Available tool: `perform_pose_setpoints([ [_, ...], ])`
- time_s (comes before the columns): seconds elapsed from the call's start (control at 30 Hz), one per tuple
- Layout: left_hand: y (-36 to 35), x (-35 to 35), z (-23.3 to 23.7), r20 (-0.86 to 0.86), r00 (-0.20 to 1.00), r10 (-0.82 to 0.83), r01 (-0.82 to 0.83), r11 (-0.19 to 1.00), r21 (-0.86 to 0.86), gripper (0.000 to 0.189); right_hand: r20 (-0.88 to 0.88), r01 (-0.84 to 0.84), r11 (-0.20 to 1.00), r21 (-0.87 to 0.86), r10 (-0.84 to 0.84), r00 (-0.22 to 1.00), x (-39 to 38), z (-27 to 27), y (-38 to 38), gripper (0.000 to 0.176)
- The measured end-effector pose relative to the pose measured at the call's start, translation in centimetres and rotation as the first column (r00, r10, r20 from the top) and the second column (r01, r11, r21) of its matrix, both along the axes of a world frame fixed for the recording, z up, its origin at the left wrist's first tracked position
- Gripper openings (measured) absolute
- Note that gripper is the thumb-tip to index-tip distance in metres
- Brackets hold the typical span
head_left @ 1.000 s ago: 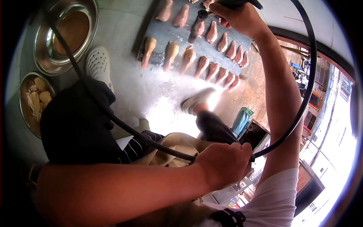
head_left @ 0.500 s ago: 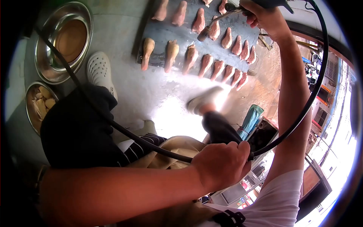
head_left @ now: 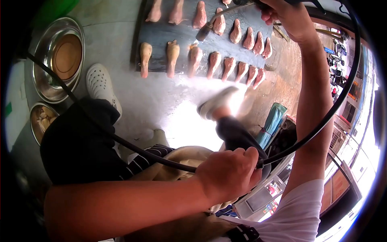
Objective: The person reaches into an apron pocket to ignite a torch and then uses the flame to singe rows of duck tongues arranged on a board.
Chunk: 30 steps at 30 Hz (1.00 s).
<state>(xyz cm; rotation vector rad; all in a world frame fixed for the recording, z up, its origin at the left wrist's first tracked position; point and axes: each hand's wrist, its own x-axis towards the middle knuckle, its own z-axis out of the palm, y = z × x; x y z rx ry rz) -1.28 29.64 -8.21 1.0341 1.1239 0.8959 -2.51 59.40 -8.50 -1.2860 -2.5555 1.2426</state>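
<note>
My right hand (head_left: 291,19), at the top right, is closed around the dark handle of a gas torch (head_left: 225,11). Its metal tube slants down left to a bell-shaped nozzle (head_left: 204,32), between two rows of raw poultry drumsticks (head_left: 195,60). I can make out no flame. The drumsticks lie spaced out on a dark flat sheet (head_left: 159,36); those at the lower left look browner than the pink ones. Lower down, in front of my body, my left hand (head_left: 227,174) is wrapped around a black hose (head_left: 129,147), beside a small fitting on it. The hose loops up past my right forearm.
On the left stands a steel basin (head_left: 37,74) with a brown round shape inside. Below it, a smaller bowl (head_left: 35,135) holds pale pieces. My shoes (head_left: 100,82) are on the grey floor. A teal wrapped bundle (head_left: 271,125) and shelving lie to the right, with a street beyond.
The view has shifted, so the sheet and drumsticks appear farther left. The nozzle has moved slightly left along the rows. Both hands keep their grips. Something green now shows at the top left.
</note>
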Motion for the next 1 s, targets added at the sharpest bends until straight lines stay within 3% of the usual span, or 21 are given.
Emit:
perform_pose_setpoints([
  [0.2,-0.1,0.1,-0.2,-0.016,0.999,-0.037,0.037,0.999,0.015,0.031,0.164,-0.128,0.981,0.146,0.104,0.981,-1.5,1.1,-3.5,0.027],
  [0.23,-0.2,0.0,-0.2,-0.016,0.999,-0.035,0.036,0.999,0.025,0.031,0.217,-0.147,0.985,0.093,0.124,0.968,-1.9,1.3,-3.2,0.027],
  [0.43,-0.5,-0.4,0.1,-0.020,0.999,-0.036,0.037,0.998,0.053,0.032,0.145,-0.187,0.977,0.104,0.171,0.975,-1.6,0.1,-2.3,0.027],
  [0.83,-0.5,-0.5,0.0,-0.002,0.999,-0.046,0.046,0.998,0.040,0.033,0.079,0.124,0.982,0.141,-0.136,0.988,1.7,-1.4,-0.4,0.025],
  [1.0,-0.3,-0.4,-0.1,0.006,0.997,-0.079,0.079,0.997,0.001,0.033,-0.052,0.167,0.981,0.100,-0.163,0.985,3.1,-2.5,0.4,0.022],
])
